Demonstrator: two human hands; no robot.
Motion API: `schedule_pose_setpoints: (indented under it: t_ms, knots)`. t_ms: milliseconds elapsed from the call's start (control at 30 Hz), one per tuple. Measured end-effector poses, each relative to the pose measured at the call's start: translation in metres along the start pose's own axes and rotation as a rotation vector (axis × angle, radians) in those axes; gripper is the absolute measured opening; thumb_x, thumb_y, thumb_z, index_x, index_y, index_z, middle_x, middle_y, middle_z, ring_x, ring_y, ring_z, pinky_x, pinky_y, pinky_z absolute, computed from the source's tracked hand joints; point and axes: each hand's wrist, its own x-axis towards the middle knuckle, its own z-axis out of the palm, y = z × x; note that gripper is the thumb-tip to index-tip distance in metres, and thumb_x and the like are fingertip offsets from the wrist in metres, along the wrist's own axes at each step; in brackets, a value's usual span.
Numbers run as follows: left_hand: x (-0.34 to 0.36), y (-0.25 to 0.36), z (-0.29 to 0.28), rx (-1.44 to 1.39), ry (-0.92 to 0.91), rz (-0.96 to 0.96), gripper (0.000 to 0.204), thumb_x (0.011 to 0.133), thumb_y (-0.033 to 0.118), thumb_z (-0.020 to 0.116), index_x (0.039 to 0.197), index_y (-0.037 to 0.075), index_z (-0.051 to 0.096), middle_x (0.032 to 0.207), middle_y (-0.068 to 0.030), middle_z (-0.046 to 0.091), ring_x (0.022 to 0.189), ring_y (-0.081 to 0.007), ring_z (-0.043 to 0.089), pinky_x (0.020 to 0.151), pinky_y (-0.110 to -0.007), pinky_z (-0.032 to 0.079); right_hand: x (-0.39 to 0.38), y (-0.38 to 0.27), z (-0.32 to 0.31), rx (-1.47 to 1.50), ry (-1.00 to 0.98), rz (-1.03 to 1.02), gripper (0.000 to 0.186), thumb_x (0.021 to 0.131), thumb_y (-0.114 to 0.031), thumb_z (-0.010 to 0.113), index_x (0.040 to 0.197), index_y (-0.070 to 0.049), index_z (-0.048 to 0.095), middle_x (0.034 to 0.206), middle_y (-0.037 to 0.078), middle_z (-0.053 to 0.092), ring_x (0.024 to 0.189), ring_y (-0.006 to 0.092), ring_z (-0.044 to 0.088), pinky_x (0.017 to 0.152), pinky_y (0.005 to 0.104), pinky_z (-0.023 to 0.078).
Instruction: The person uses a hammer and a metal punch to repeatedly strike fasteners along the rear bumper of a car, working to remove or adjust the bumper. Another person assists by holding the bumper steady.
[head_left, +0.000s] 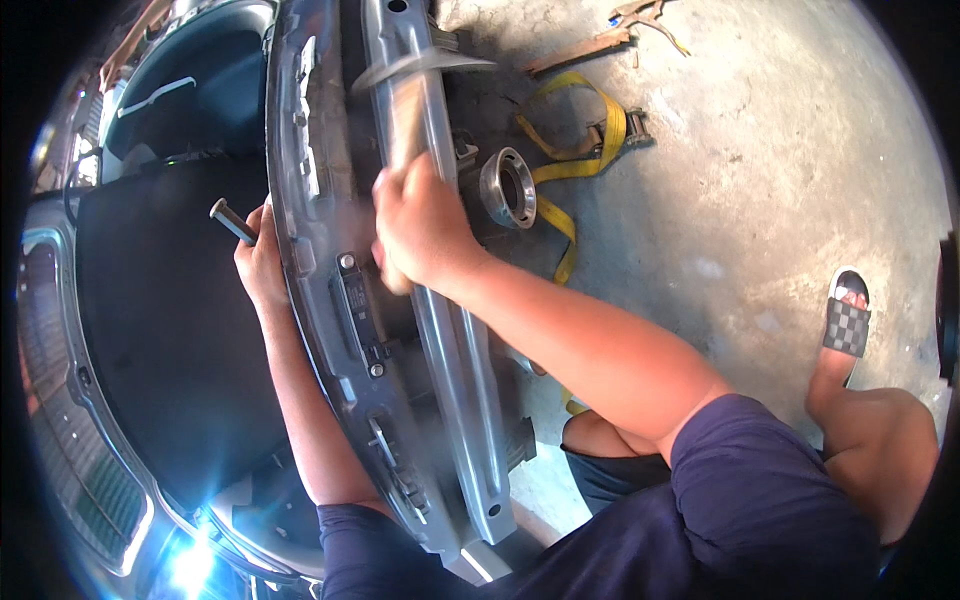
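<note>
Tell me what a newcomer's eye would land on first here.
First, the right hand at centre, gripping a blurred wooden-handled hammer over the long grey metal bumper beam of the open car rear. Left of it, the left hand holds a short grey metal rod. On the concrete floor lie a yellow ratchet strap and a steel ring.

Hammer [415, 75]: head and upper handle smeared by motion blur; outline of the head not clear; lower handle covered by the right hand [420, 225].

Left hand [262, 262]: fingers partly behind the car's rear panel edge [300, 200]; its grip on the dark metal rod [232, 221] mostly hidden, and the rod's lower end is out of sight.

Silver bumper beam [455, 370]: top end cut off by the picture's edge; middle covered by the right hand.

Yellow strap [560, 170]: lower run passes behind the right forearm.

Car interior [170, 330]: lower left washed out by glare.

Sandalled foot [846, 320]: shin foreshortened, knee blocks the rest.
</note>
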Motion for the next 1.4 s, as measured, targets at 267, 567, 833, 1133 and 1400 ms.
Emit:
schedule_pose_setpoints:
  t_ms: [267,567,833,1133,1400]
  knots:
    - [-0.007,0.032,0.014,0.044,0.046,0.015,0.040,0.104,0.038,0.070,0.112,-0.001,0.078,0.082,0.0023,0.066,0.076,-0.0060,0.056,0.072,-0.024,0.046,0.035,0.018,-0.003,-0.325,0.264,-0.513,0.022,0.108,-0.017,0.056,0.106,0.002,0.046,0.071,0.014,0.064,0.049,0.0217,0.066,0.044,0.0382,0.053]
    - [-0.012,0.025,0.011,-0.045,0.016,0.003,0.041,0.103,0.039,0.071,0.111,-0.001,0.079,0.080,0.0010,0.067,0.073,-0.0081,0.057,0.070,-0.026,0.047,0.017,0.010,-0.012,-0.744,0.008,-0.384,0.029,0.103,-0.018,0.056,0.112,0.008,0.046,0.086,0.035,0.067,0.086,0.0570,0.067,0.079,0.0597,0.055]
    - [-0.009,0.025,0.015,0.037,0.065,-0.037,0.043,0.102,0.045,0.071,0.108,0.003,0.080,0.077,-0.0015,0.068,0.071,-0.0098,0.058,0.071,-0.029,0.047,-0.022,0.030,0.006,-0.511,0.205,-0.697,0.015,0.107,-0.013,0.053,0.104,0.001,0.047,0.076,0.022,0.064,0.060,0.0267,0.069,0.054,0.0427,0.054]
    - [-0.017,0.034,0.015,0.037,0.057,-0.032,0.046,0.101,0.047,0.071,0.105,0.002,0.080,0.078,-0.0043,0.069,0.074,-0.0128,0.061,0.075,-0.032,0.049,-0.033,0.037,-0.017,-0.814,0.137,-0.984,0.019,0.107,-0.014,0.055,0.113,0.001,0.046,0.078,0.025,0.060,0.069,0.0308,0.068,0.064,0.0421,0.054]
    - [-0.018,0.030,0.015,-0.057,0.066,-0.052,0.045,0.100,0.045,0.071,0.105,0.002,0.080,0.085,-0.0114,0.074,0.082,-0.0178,0.068,0.082,-0.035,0.052,-0.043,0.059,-0.029,-0.843,-0.089,-0.631,0.026,0.105,-0.019,0.057,0.112,0.005,0.048,0.081,0.028,0.066,0.065,0.0399,0.070,0.065,0.0502,0.057]
